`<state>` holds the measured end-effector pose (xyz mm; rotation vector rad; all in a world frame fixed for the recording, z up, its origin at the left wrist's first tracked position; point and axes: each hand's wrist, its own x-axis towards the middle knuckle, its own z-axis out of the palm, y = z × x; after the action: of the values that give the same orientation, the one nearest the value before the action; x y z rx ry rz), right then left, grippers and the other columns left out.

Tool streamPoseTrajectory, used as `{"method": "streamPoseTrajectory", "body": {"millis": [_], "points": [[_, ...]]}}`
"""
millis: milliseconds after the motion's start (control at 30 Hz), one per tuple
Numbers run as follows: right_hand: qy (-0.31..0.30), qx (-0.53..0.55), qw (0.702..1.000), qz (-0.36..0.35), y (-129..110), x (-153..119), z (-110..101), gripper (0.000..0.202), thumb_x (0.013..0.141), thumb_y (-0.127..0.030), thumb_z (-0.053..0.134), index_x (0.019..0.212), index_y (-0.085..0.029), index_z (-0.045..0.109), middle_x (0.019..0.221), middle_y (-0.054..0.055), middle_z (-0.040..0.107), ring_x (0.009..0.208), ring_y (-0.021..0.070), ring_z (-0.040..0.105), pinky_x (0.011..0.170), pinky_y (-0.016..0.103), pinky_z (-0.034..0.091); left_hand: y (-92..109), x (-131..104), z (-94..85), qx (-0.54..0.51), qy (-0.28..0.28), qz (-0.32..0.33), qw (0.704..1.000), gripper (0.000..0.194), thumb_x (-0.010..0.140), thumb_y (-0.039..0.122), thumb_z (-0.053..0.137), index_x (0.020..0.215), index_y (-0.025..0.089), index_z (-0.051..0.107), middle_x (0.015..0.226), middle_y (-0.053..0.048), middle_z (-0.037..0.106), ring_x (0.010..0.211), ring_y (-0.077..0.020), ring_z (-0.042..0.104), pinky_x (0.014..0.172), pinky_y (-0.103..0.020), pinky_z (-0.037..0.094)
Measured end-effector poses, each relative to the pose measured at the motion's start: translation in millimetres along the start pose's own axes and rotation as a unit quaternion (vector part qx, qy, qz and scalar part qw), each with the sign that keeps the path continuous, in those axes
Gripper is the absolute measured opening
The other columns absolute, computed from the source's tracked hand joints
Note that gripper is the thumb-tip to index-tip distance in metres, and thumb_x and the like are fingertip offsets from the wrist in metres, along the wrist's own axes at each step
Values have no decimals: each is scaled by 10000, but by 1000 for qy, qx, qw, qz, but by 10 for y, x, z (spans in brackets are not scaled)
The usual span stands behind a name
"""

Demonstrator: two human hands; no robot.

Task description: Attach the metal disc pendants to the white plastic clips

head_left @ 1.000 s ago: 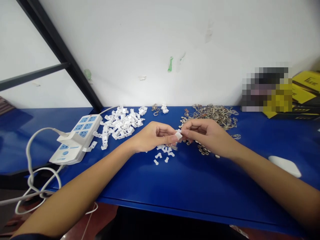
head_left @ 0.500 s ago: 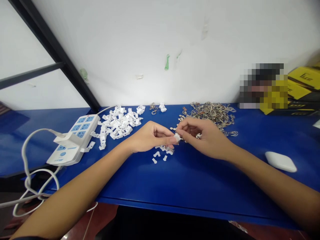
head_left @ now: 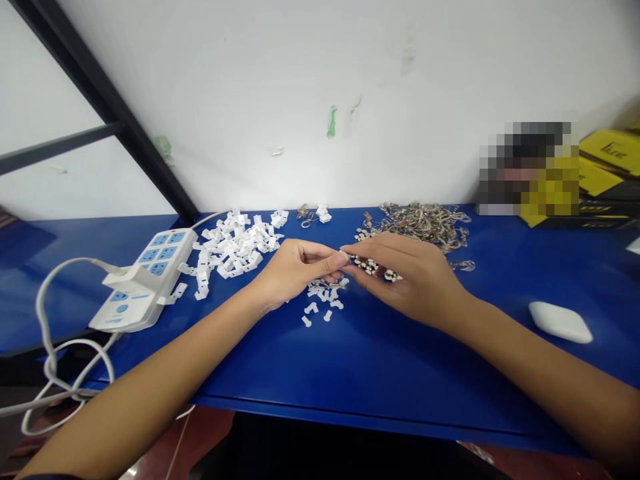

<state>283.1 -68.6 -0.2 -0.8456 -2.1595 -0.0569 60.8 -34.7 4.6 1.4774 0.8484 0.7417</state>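
My left hand is closed in a pinch on a small white plastic piece, mostly covered by the fingertips. My right hand meets it from the other side, its index finger and thumb closed about the same piece. Behind and under the right fingers lie small round metal discs. Just below the left fingertips are scattered small white tabs. Beyond the right hand is a heap of metal clips with wires. A pile of white plastic holders lies left of my left hand.
A white power strip with a plugged-in adapter and looping cable stands at the left. A white rounded case lies at the right on the blue table. Yellow and black boxes are stacked at the back right, against the wall.
Both hands have shifted slightly left and up. My right fingers have stretched out over the white piece, which now shows less. More metal discs are visible beneath my right hand.
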Motion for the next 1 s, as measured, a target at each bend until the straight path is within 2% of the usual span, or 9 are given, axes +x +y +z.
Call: {"method": "streamPoseTrajectory", "body": {"millis": [100, 167, 333, 433, 533, 667, 867, 1000], "points": [[23, -11, 999, 27, -35, 18, 3, 147, 989, -269, 617, 1077, -273, 735, 911, 39, 778, 804, 196, 704, 746, 366, 573, -18, 10, 15, -59, -9, -20, 998, 420, 884, 575, 739, 939, 170, 835, 847, -108, 783, 784, -177, 727, 836, -336, 566], [30, 4, 998, 49, -49, 25, 0, 150, 997, -267, 603, 1056, -272, 742, 924, 31, 781, 762, 180, 689, 710, 351, 572, -26, 13, 19, -105, -22, -36, 994, 429, 900, 567, 728, 940, 153, 831, 852, -109, 778, 807, -174, 729, 880, -346, 562], [42, 13, 997, 69, -23, 20, -3, 153, 990, -266, 614, 1074, -269, 742, 945, 26, 783, 663, 154, 663, 670, 346, 558, -46, 5, 29, -198, -41, -81, 976, 268, 850, 335, 843, 1019, 129, 823, 923, -104, 779, 876, -162, 726, 968, -354, 545], [38, -8, 998, 45, -7, 14, -2, 139, 997, -261, 607, 1038, -275, 739, 895, 20, 781, 713, 174, 687, 701, 351, 548, -67, 4, 45, -232, -40, -90, 968, 257, 839, 290, 855, 1022, 113, 821, 961, -109, 780, 918, -163, 729, 1005, -348, 536], [14, -7, 999, 35, -3, 13, -12, 128, 1007, -285, 605, 1038, -288, 729, 890, 14, 781, 786, 192, 710, 720, 350, 542, -92, 10, 50, -243, -48, -89, 965, 284, 840, 319, 855, 1027, 108, 821, 952, -107, 776, 917, -163, 731, 1015, -342, 537], [-14, 20, 998, 62, -6, 24, -39, 110, 1018, -329, 600, 1046, -294, 701, 959, 17, 781, 800, 196, 711, 737, 364, 539, -118, 15, 31, -224, -50, -85, 970, 300, 837, 371, 852, 1002, 123, 827, 939, -102, 771, 906, -168, 733, 1024, -355, 535], [-60, 91, 990, 84, -41, 46, -24, 102, 1058, -294, 509, 1032, -253, 598, 1064, 57, 732, 912, 199, 676, 807, 372, 529, -76, -1, 32, -210, -78, -90, 971, 306, 821, 367, 862, 998, 120, 823, 1027, -113, 769, 982, -181, 722, 1065, -388, 514], [-34, 134, 984, 111, -89, 28, 30, 106, 1074, -294, 451, 1015, -252, 529, 1119, 83, 701, 995, 215, 668, 839, 395, 532, -40, -4, 50, -222, -87, -84, 967, 291, 798, 350, 881, 965, 118, 823, 980, -92, 764, 963, -172, 715, 1071, -397, 509]]}}
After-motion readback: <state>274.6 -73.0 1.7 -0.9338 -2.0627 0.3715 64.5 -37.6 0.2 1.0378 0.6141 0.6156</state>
